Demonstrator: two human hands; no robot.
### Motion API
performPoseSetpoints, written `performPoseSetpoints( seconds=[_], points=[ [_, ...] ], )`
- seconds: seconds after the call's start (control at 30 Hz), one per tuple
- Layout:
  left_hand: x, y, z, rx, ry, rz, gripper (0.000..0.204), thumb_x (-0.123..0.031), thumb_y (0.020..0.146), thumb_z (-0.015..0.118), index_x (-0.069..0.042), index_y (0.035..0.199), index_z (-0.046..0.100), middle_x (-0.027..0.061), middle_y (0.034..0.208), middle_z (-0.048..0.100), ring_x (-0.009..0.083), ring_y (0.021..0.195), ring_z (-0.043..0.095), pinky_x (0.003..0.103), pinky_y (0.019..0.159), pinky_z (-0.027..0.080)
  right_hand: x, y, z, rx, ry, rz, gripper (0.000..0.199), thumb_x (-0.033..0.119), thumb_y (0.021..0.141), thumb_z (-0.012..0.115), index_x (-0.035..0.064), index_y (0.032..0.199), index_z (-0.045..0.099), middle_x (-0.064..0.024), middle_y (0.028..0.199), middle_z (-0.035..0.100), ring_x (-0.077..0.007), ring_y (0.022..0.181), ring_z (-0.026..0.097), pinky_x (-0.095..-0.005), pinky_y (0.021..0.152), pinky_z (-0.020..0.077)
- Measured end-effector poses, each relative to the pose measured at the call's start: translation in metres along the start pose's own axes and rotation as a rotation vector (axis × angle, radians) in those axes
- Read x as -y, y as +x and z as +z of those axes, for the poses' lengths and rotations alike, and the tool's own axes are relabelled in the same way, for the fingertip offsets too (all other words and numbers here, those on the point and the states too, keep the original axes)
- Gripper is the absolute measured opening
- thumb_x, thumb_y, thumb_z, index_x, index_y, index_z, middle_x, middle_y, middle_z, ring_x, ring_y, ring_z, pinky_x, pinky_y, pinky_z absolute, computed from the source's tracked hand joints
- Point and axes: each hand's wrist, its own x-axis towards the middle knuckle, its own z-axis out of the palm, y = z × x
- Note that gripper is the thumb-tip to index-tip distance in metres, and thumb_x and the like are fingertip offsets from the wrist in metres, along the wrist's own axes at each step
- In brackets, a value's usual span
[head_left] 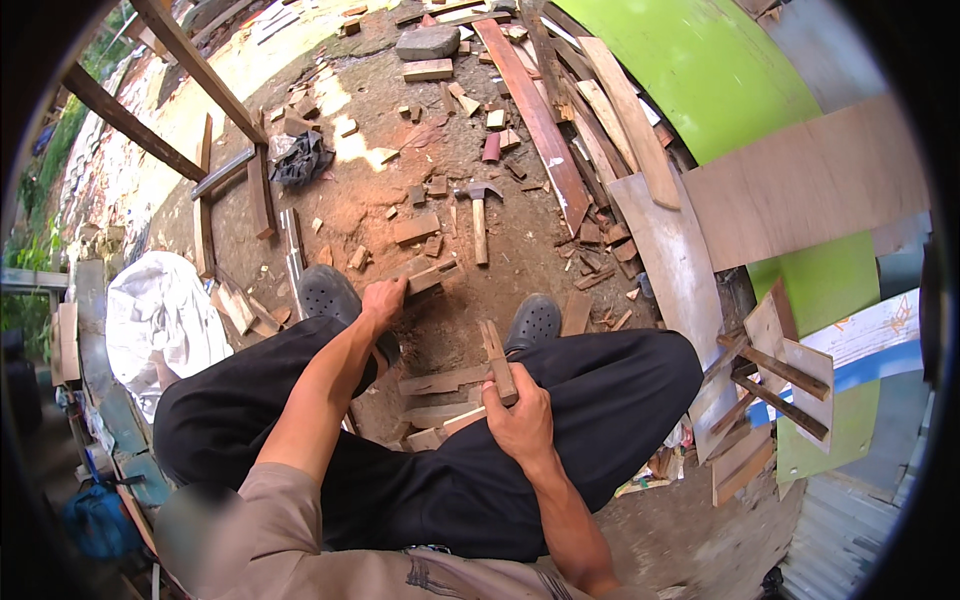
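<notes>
My left hand (384, 300) is out beyond my left shoe, closed around the end of a short wood block (433, 275) just above the dirt floor. Between my knees, my right hand (521, 418) grips a small wood strip (497, 358) that points away from me, its thumb laid along the piece. Several wooden pieces (440, 382) lie on the ground between my legs, close to the right hand. Farther out, a claw hammer (480, 222) with a wooden handle rests on the ground, its head pointing away; neither hand touches it.
Wood offcuts (416, 229) are scattered ahead. Long boards (540, 130) and a green panel (700, 70) line the right side. A nailed wooden piece (775, 372) stands at right. At left are a white sack (165, 320) and a wooden frame (203, 225); a grey stone (427, 42) lies far ahead.
</notes>
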Motion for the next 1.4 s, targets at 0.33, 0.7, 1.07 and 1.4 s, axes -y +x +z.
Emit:
performPoseSetpoints(
  seconds=[0.33, 0.7, 1.07, 1.4],
  points=[
    [-0.001, -0.004, 0.014, -0.047, -0.025, 0.029, 0.028, -0.008, 0.087, 0.06, -0.005, 0.115, 0.061, 0.0206, 0.12, 0.062, 0.0388, 0.098, 0.07, 0.049, 0.081, 0.057, 0.01, 0.003, 0.01, 0.041, -0.029, -0.003, 0.014, 0.011, 0.092, 0.066, -0.0007, 0.099, 0.064, -0.0182, 0.083, 0.072, -0.0307, 0.078, 0.073, -0.0381, 0.07, 0.0544],
    [0.001, 0.002, 0.001, 0.007, -0.071, -0.065, 0.034, -0.008, 0.087, 0.062, -0.008, 0.121, 0.064, 0.0183, 0.122, 0.061, 0.0384, 0.114, 0.063, 0.048, 0.088, 0.057, 0.013, 0.007, 0.017, 0.067, -0.042, -0.041, 0.014, 0.013, 0.093, 0.066, 0.0, 0.097, 0.062, -0.0211, 0.081, 0.07, -0.0405, 0.077, 0.071, -0.043, 0.067, 0.0538],
    [0.0, 0.011, 0.02, -0.082, 0.003, -0.043, 0.052, -0.022, 0.083, 0.071, -0.008, 0.13, 0.054, 0.0141, 0.13, 0.055, 0.0314, 0.122, 0.057, 0.047, 0.092, 0.054, -0.002, 0.011, 0.012, 0.093, -0.094, 0.069, 0.015, 0.013, 0.094, 0.067, -0.0006, 0.098, 0.067, -0.0157, 0.085, 0.073, -0.0243, 0.079, 0.073, -0.0348, 0.073, 0.0533],
    [0.014, 0.039, 0.016, -0.118, -0.122, 0.045, 0.079, -0.043, 0.075, 0.081, -0.005, 0.135, 0.047, 0.0169, 0.14, 0.051, 0.0352, 0.134, 0.048, 0.055, 0.106, 0.04, 0.014, 0.013, 0.009, 0.108, -0.097, 0.127, 0.014, 0.01, 0.092, 0.067, -0.0005, 0.103, 0.068, -0.0138, 0.089, 0.074, -0.0204, 0.081, 0.071, -0.0336, 0.075, 0.0535]
  ],
)
